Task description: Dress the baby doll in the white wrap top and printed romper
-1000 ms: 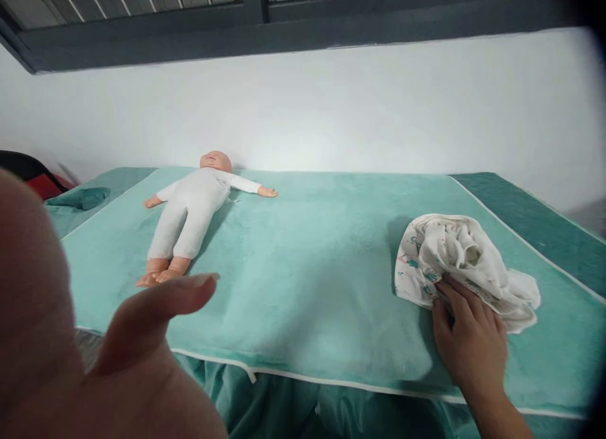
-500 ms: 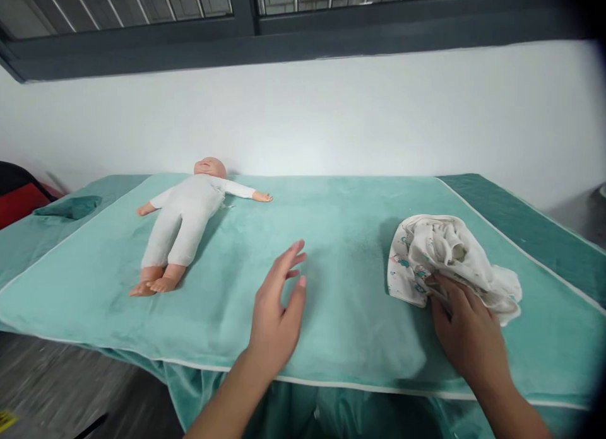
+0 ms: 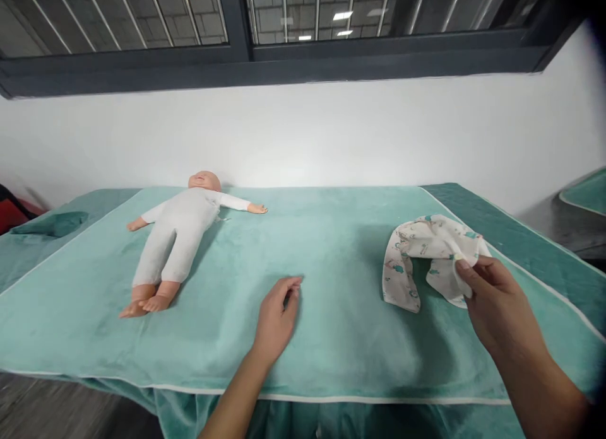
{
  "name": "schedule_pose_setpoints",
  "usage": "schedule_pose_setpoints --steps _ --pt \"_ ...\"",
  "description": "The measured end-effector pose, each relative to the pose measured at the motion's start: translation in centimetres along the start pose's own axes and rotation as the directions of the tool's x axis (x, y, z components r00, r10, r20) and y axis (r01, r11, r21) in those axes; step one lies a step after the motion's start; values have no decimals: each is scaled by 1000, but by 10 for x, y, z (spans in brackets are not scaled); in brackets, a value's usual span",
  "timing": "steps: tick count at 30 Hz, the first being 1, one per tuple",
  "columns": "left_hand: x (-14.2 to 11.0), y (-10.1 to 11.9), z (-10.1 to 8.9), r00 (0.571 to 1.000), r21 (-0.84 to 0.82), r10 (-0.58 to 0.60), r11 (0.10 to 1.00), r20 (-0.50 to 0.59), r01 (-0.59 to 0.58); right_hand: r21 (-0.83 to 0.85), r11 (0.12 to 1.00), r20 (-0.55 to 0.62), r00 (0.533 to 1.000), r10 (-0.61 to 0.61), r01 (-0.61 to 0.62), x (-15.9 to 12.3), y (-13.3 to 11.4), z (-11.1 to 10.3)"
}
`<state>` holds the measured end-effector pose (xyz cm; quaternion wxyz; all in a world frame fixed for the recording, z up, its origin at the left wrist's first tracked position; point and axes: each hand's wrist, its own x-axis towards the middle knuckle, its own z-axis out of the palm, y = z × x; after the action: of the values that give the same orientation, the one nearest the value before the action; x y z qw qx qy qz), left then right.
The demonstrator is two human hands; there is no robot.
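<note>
**Garment's up off the desk, doll still in its white suit**

Quick status from my end. My right hand (image 3: 492, 300) is clamped on the printed garment (image 3: 426, 253), thumb and fingers pinching its near edge, so the cloth hangs lifted and half opened over the right part of the desk (image 3: 331, 338), not far from the right edge. My left hand (image 3: 277, 313) lies flat on the towel (image 3: 227, 325) near the front edge, fingers loosely together, holding nothing.

Progress, as I judge it: the garment is picked up and starting to open out, that's about all that's done. It's not spread flat, and it's well apart from the doll (image 3: 177, 237), which lies on its back toward the back left, head by the wall, arms out, feet pointing at the front edge. Nothing printed is on the doll yet, only the plain white suit, so pretty much all the handling of garment and doll is still ahead.

Head count:
- 1 doll
- 1 printed garment
- 1 light teal towel over the desk, darker teal cover underneath
- 1 small folded green cloth (image 3: 52, 224) at the far left
- 2 hands, both mine
</note>
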<state>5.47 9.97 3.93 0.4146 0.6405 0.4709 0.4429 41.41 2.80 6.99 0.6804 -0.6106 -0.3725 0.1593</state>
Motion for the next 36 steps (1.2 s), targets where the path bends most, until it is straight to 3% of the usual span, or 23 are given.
schedule_pose_setpoints --steps 3,6,8,9,10,12,13,14,16,18,21,23,27,33,36 --pt "0 1 0 1000 33 12 999 19 -13 255 952 53 985 161 -170 7 -25 16" --pt "2 5 4 997 36 -7 999 73 4 229 966 124 988 89 -116 0 -39 39" --pt "3 10 11 989 -42 -29 998 144 36 168 985 256 967 -5 -40 -14 -44 60" --pt "3 13 15 979 -124 -42 990 198 67 133 991 359 931 -68 20 -23 -47 71" --pt "4 15 19 966 -229 -49 967 253 109 88 991 493 861 -129 98 -32 -49 83" --pt "4 19 28 946 -441 -44 877 321 190 53 957 725 648 -235 287 -52 -54 103" --pt "4 19 30 945 -526 -43 822 325 219 73 925 786 549 -284 374 -61 -55 111" --pt "4 19 32 948 -594 -50 769 314 237 101 896 814 481 -324 433 -68 -57 117" --pt "4 18 33 957 -682 -86 684 278 260 147 864 825 422 -376 482 -79 -59 123" --pt "4 17 32 952 -714 -121 635 283 293 162 862 825 413 -385 480 -86 -61 122" --pt "5 16 29 946 -728 -150 607 288 318 202 855 812 406 -418 477 -90 -69 116" --pt "6 14 29 948 -739 -173 595 266 316 253 867 788 428 -442 430 -90 -79 112" --pt "5 12 30 944 -725 -178 606 279 328 328 915 699 592 -402 235 -84 -101 111" --pt "5 12 33 957 -698 -139 659 253 281 327 932 465 833 -302 156 -65 -107 116" --pt "5 11 32 958 -671 -196 684 210 287 410 909 328 918 -224 75 -54 -108 114"
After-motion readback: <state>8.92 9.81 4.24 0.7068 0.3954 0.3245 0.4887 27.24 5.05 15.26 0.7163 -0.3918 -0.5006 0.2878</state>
